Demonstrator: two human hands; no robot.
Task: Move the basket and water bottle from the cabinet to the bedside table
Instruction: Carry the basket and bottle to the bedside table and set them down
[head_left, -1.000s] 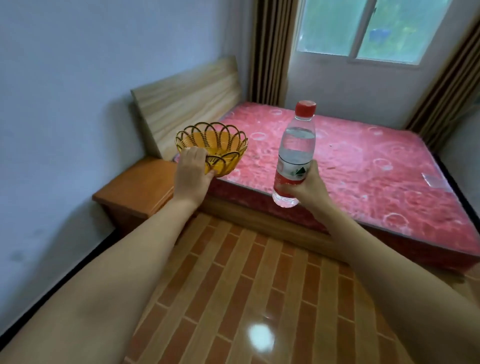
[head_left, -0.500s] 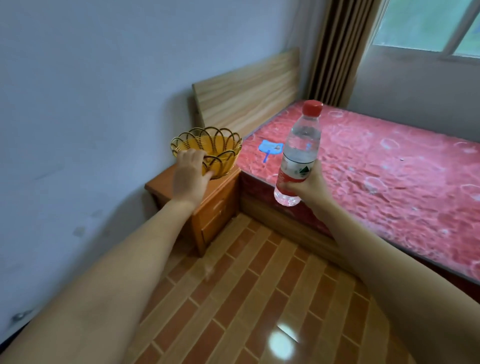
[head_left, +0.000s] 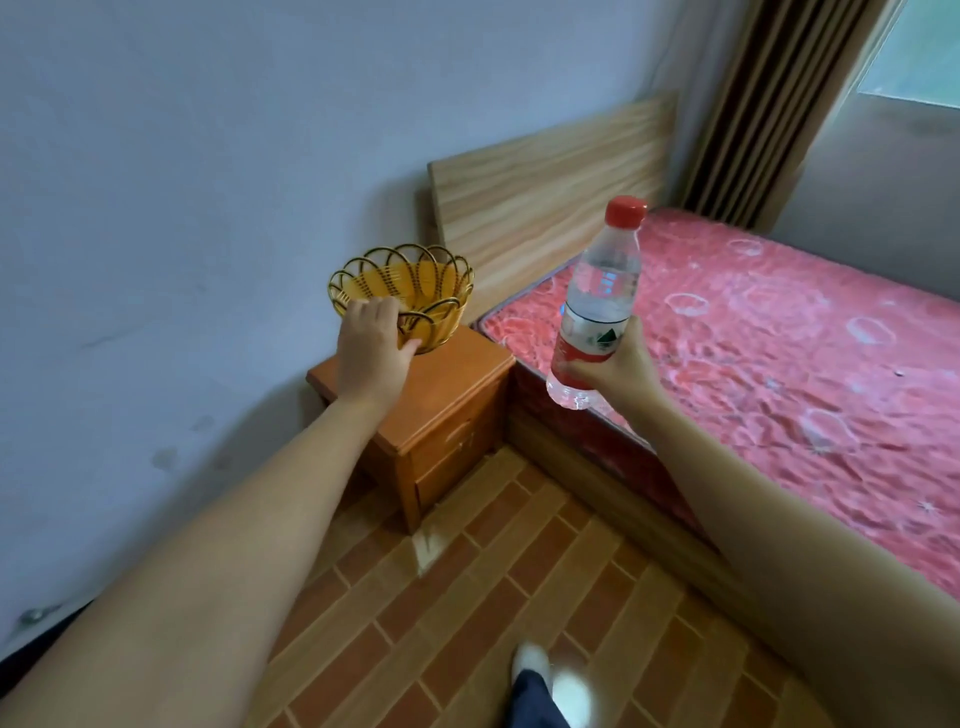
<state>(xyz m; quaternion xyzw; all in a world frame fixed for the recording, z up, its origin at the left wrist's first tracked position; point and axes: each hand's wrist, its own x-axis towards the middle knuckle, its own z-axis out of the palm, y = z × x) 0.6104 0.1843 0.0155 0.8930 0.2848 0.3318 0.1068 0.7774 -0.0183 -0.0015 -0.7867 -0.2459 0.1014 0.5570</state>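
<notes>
My left hand (head_left: 371, 348) grips the near rim of a yellow woven basket (head_left: 410, 283), holding it over the back of the orange wooden bedside table (head_left: 441, 400); I cannot tell whether the basket touches the tabletop. My right hand (head_left: 615, 366) holds a clear water bottle (head_left: 597, 301) with a red cap and red label, upright in the air over the edge of the bed, to the right of the table.
A bed with a red patterned mattress (head_left: 779, 332) and a wooden headboard (head_left: 550, 192) fills the right side. A pale wall (head_left: 208, 156) lies behind the table. Brown curtains (head_left: 769, 104) hang at the back. The floor (head_left: 493, 597) is brick-patterned tile; my foot (head_left: 530, 670) shows at the bottom.
The view has swung left and closer to the bedside table. The basket now hangs over the tabletop, and the bottle has come nearer the table's right side.
</notes>
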